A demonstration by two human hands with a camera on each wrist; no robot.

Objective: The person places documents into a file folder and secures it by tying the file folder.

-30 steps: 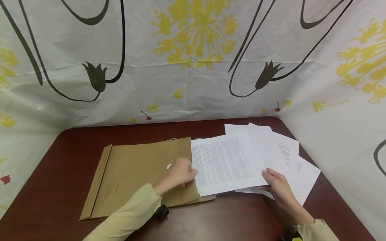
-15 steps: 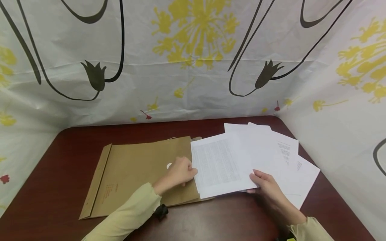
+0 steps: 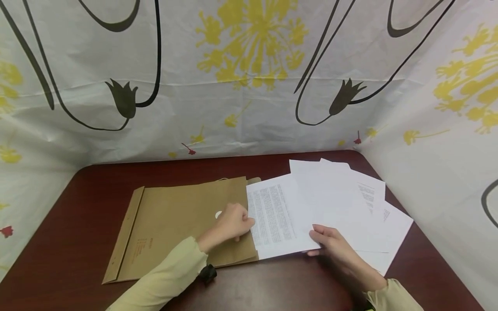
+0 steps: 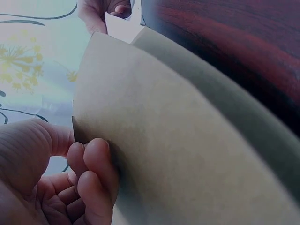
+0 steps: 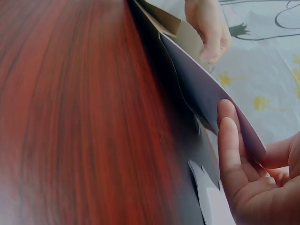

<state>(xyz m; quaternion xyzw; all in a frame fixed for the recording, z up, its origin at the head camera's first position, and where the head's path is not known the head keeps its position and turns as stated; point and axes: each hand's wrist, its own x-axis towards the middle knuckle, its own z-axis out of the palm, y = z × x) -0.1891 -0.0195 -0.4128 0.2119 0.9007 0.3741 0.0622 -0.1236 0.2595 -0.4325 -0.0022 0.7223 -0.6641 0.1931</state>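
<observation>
"Left hand (image 3: 233, 221) first: what was it doing?"

"It gripped the envelope (image 3: 179, 216) at the edge of its mouth, thumb on one side of the paper, curled fingers on the other."

"Where was the envelope?"

"Flat on the left part of the dark red table (image 3: 303, 285), mouth facing right. It was brown, with small red print (image 3: 142, 248) towards its near left corner and a white disc (image 3: 218, 214) beside the left hand."

"And the right hand (image 3: 336, 248)?"

"That one pinched a printed sheet (image 3: 272, 216) near its near right corner, fingers underneath. The sheet's left end sat in the envelope's mouth; how deep it reached, I couldn't tell from these angles."

"Anything else?"

"Loose white pages (image 3: 365, 216) lay fanned out on the right, beyond the right hand. Behind the table hung a white cloth (image 3: 175, 52) with yellow and dark flowers."
</observation>
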